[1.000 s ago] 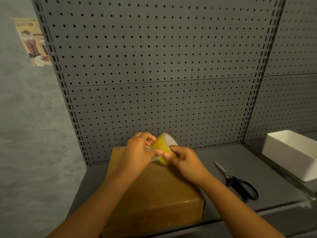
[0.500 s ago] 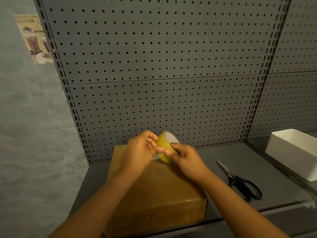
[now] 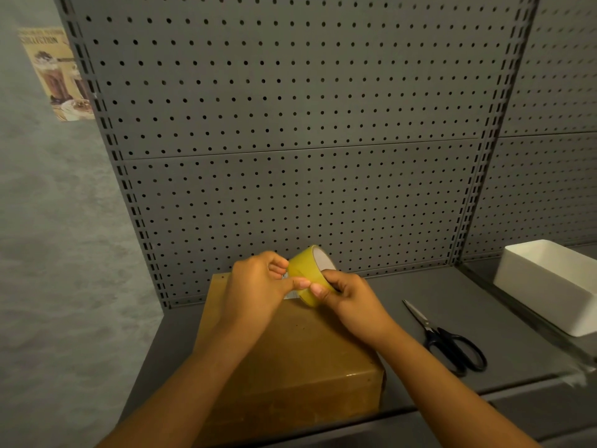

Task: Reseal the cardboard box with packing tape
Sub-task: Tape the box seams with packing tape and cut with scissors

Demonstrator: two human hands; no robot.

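low in the frame's centre the cardboard box (image 3: 290,360) sits on the shelf (image 3: 403,305), flaps down. above its far end the right hand (image 3: 347,297) grips the tape roll (image 3: 308,274) while the left hand (image 3: 258,284) pinches at its surface; a torn or lost tape end seems the risk. at right, the white bin (image 3: 549,286) shows no visible contents.

The cardboard box (image 3: 300,360) is showing a brown paper surface, slightly glossy at its near right corner. The tape roll (image 3: 308,274) is looking like smooth, shiny yellowish plastic film. The pegboard (image 3: 290,124) and shelf (image 3: 387,305) are appearing as matt grey painted metal. The white bin (image 3: 549,282) is perhaps plastic. The scissors (image 3: 449,341) are having metal blades and glossy black handles.
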